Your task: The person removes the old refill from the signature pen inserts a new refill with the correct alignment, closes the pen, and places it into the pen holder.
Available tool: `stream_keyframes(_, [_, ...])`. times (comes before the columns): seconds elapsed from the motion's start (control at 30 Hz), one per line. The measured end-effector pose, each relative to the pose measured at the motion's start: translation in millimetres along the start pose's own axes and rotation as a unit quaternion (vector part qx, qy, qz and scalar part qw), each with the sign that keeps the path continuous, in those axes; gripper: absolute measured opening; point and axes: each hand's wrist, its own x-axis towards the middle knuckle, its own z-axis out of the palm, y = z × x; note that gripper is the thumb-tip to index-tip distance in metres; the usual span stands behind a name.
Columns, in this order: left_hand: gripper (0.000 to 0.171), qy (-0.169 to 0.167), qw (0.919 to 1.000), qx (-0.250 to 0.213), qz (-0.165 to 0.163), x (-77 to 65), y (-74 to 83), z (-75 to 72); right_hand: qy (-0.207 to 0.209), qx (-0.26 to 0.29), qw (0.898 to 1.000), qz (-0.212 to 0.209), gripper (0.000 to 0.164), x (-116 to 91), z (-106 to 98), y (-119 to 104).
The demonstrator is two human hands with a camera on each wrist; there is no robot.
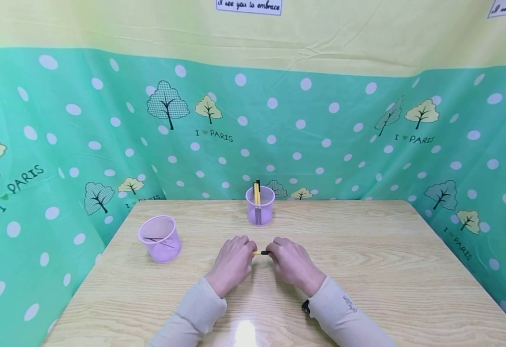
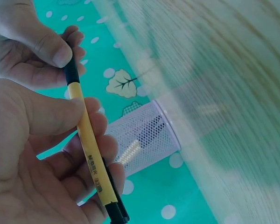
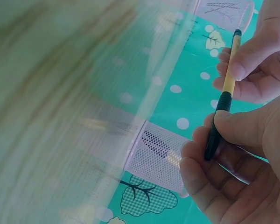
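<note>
A yellow pen with black ends (image 1: 259,252) lies crosswise between both hands, just over the table. My left hand (image 1: 233,264) holds its yellow barrel (image 2: 87,135), the thumb pressed on one side and the fingers curled behind. At the other end, my right hand (image 1: 295,266) pinches the black grip section (image 3: 223,103) between thumb and fingers. The black clip end sticks out past the left hand in the left wrist view. The two hands are close together, with a short stretch of pen showing between them.
Beyond the hands stands a lilac mesh pen holder (image 1: 268,213) with a few yellow-and-black pens (image 1: 257,193) upright inside. To the left, another lilac mesh holder (image 1: 165,249) contains thin dark sticks. A green dotted curtain (image 1: 279,159) hangs behind the wooden table (image 1: 379,270).
</note>
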Motion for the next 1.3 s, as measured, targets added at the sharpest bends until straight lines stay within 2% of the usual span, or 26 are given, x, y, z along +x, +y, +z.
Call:
stream_keyframes(0.43, [0.006,-0.013,0.9999,0.003,-0.003,-1.1,0.7,0.1,0.002,0.001,1.0,0.003,0.006,0.0,0.7,0.0])
stream_keyframes(0.67, [0.024,0.001,0.9999,-0.009,-0.005,-3.1,1.9,0.0,-0.004,0.001,1.0,0.006,0.007,0.3,1.3,-0.1])
stream_keyframes(0.8, [0.027,0.012,0.9998,-0.018,-0.004,-2.5,1.7,0.2,-0.008,0.002,1.0,0.007,0.008,0.6,0.3,-0.6])
stream_keyframes(1.0, [0.025,0.034,0.9992,-0.019,0.005,-2.1,-0.3,1.5,-0.007,0.0,1.0,0.004,0.007,0.3,1.0,0.1])
stream_keyframes(1.3, [0.018,0.028,0.9994,-0.019,0.003,-1.7,0.7,-0.8,-0.004,0.0,1.0,0.0,0.007,-0.2,0.8,-0.5])
